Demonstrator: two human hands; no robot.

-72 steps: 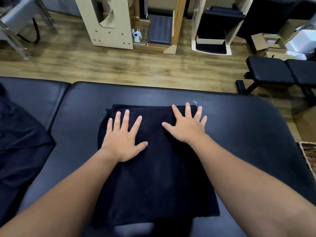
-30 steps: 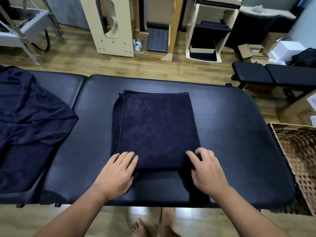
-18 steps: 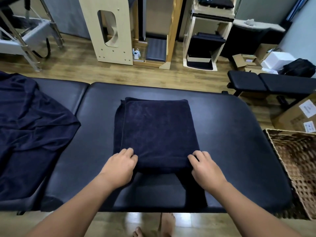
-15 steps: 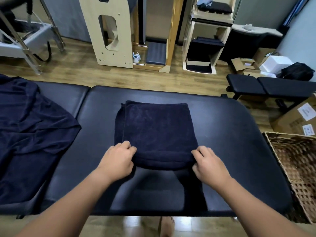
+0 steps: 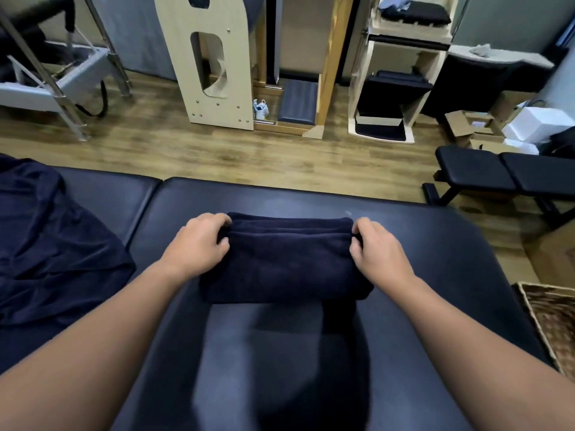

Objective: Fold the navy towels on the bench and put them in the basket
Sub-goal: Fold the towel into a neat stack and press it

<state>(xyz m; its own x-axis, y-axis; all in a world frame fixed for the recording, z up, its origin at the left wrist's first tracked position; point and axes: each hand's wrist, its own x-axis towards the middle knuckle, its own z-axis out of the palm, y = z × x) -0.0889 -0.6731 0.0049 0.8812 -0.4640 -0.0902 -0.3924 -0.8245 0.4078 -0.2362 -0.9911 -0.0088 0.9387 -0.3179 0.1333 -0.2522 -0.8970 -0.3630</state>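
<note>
A navy towel (image 5: pixel 284 262) lies folded into a thick short rectangle in the middle of the black padded bench (image 5: pixel 441 262). My left hand (image 5: pixel 199 244) grips its far left corner with curled fingers. My right hand (image 5: pixel 375 248) grips the far right corner the same way. A second navy towel (image 5: pixel 53 247) lies spread and rumpled on the bench's left section. The woven basket (image 5: pixel 550 318) shows only partly at the right edge, below the bench end.
Beyond the bench is a wood floor (image 5: pixel 217 150) with a pale wooden stand (image 5: pixel 214 63), a shelf unit (image 5: pixel 395 88) and a metal frame (image 5: pixel 56 79). A black workout bench (image 5: pixel 504 175) and cardboard boxes (image 5: pixel 473 129) stand at the far right.
Both hands took the towel's near edge and carried it away from me onto the far edge, halving its length. My view tipped down and closer.
</note>
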